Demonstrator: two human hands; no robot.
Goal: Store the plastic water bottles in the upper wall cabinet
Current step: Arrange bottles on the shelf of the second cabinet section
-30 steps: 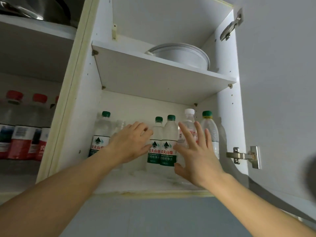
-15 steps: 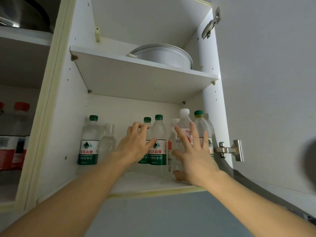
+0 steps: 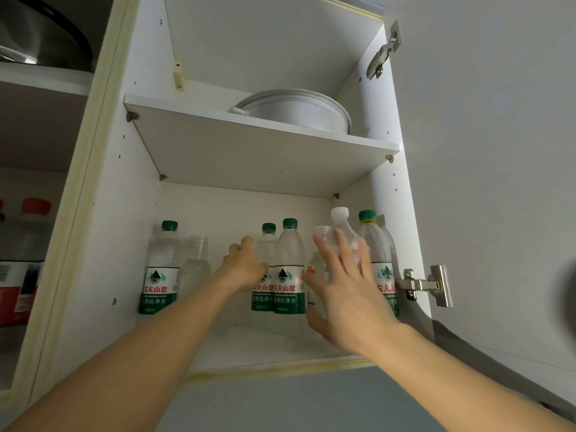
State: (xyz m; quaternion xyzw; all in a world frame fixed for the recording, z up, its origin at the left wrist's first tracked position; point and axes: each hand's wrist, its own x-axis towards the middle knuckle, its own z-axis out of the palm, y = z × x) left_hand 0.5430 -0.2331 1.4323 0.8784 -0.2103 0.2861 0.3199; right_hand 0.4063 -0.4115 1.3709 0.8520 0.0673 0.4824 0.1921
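Observation:
Several clear plastic water bottles stand on the lower shelf of the open wall cabinet. One green-capped bottle is at the left, with a capless bottle beside it. My left hand curls round the rear green-capped bottle, next to a second one. My right hand lies with spread straight fingers against the tall white-capped bottle and a shorter one. Another green-capped bottle stands by the right wall.
A white round pan sits on the upper shelf. The cabinet door hangs open at the right on metal hinges. The neighbouring compartment at the left holds red-capped bottles and a metal pot above.
My left hand has reached deeper into the shelf, onto the rear green-capped bottle. My right hand stays spread on the white-capped bottles. The view has tilted slightly.

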